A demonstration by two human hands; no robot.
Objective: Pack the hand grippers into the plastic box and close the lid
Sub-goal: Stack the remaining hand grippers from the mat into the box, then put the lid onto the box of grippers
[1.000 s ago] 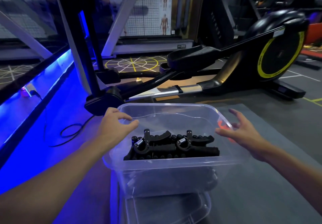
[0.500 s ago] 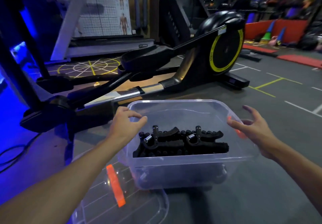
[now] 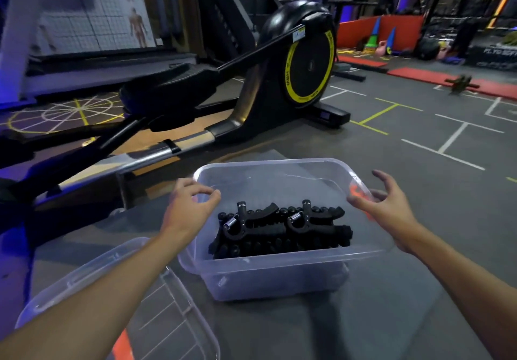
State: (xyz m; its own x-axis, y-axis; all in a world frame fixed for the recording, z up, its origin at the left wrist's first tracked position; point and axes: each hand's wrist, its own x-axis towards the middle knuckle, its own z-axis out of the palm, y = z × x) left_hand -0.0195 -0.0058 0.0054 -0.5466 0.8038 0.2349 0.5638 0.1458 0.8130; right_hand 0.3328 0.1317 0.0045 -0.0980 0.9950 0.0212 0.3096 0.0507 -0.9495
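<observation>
A clear plastic box (image 3: 279, 260) stands on the grey floor mat, with no lid on it. Several black hand grippers (image 3: 279, 226) with metal springs lie packed inside. My left hand (image 3: 187, 208) hovers at the box's left rim with its fingers curled and apart, holding nothing. At the right rim my right hand (image 3: 391, 210) is spread open, beside the box's orange latch (image 3: 356, 191). The clear lid (image 3: 173, 303) lies flat on the floor to the lower left of the box, partly under my left forearm, and has an orange latch (image 3: 123, 343) of its own.
A black elliptical trainer (image 3: 307, 60) with a yellow ring stands right behind the box; its rail (image 3: 156, 152) runs to the left. Grey floor with white and yellow lines stretches to the right. Red mats and cones (image 3: 375, 38) lie far back.
The view has swung to the right. The lid, earlier just in front of the box, now shows to its lower left. Both hands stay at the box's sides.
</observation>
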